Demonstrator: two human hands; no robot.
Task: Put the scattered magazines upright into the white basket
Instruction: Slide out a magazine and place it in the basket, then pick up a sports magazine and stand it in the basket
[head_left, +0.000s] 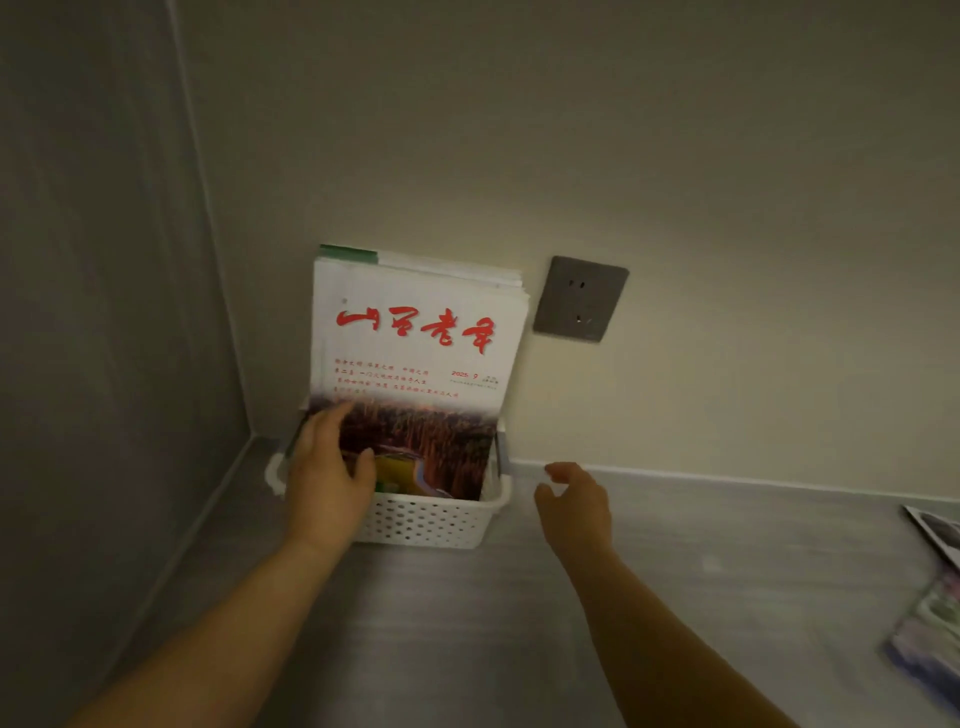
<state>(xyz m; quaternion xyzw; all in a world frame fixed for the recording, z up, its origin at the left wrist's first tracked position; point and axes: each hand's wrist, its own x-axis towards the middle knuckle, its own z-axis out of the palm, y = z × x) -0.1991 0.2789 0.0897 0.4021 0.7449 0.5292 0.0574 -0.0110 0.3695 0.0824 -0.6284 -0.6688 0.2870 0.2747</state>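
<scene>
A white basket (431, 519) with small holes in its wall sits on the grey counter (467, 623) at the centre left of the frame, pushed close to the corner where two walls meet. Several magazines stand upright in it, leaning back against the cream wall (727, 156). The front magazine (415, 353) has a white cover with large red characters across the top, lines of smaller red print below, and a reddish-brown landscape photo on its lower half. Behind it, the top edges of the other magazines (447, 262) show, one with a green strip.

The left hand (327, 478) lies over the basket's left front rim, fingers spread and resting on the lower left of the front cover, thumb against the photo; it presses on the magazine rather than closing around it. The right hand (574, 501) hovers just right of the basket, fingers loosely curled and apart, holding nothing and touching nothing.

A grey wall socket (581, 299) is mounted just right of the magazines' tops. At the right edge of the frame, two more magazines (935, 613) lie flat on the counter, blurred and cut off.
</scene>
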